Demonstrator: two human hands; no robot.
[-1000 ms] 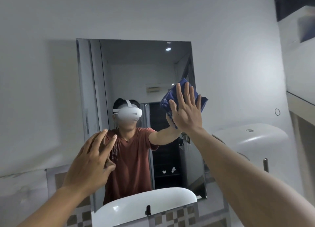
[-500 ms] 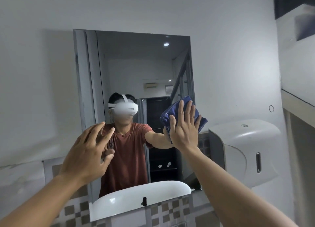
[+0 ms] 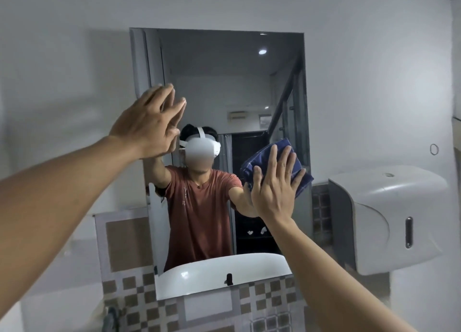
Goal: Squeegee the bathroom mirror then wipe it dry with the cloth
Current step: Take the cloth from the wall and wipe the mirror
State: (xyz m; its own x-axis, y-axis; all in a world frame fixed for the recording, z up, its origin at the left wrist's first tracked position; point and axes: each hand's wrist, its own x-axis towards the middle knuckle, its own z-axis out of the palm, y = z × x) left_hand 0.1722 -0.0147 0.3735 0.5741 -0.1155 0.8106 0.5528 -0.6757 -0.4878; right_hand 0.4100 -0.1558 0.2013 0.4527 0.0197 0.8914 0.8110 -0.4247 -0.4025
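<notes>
Two hands: both of yours are raised to the glass, arms bare
Mirror (image 3: pixel 224 82): a tall rectangular pane, smooth and frameless, set flat on a pale matt wall (image 3: pixel 361 70); it reflects you in a rust-red T-shirt and a white headset
Cloth (image 3: pixel 279 164): dark blue, soft and folded into a thick pad with a pale stitched edge; it sits against the mirror's right edge, about halfway up, one corner lapping past the pane
Right hand (image 3: pixel 277 189): your palm lies flat on the cloth with fingers straight and spread, pressing rather than clenching it
Left hand (image 3: pixel 149 124): empty and released, fingers extended and slightly blurred, at the mirror's left side near its upper half; you cannot tell whether the fingertips touch the glass
Squeegee: you cannot find it anywhere in this view
Dispenser (image 3: pixel 389 217): a rounded white plastic box with a glossy shell and a narrow dark slot, mounted on the wall just right of the mirror, near your right forearm
Tiles (image 3: pixel 264 294): small brown and cream squares in a checker pattern below the mirror
Basin reflection (image 3: pixel 224 269): a curved glossy white rim along the pane's bottom edge
In the way: your right hand and forearm cover the lower right of the glass, your left hand part of the left side
</notes>
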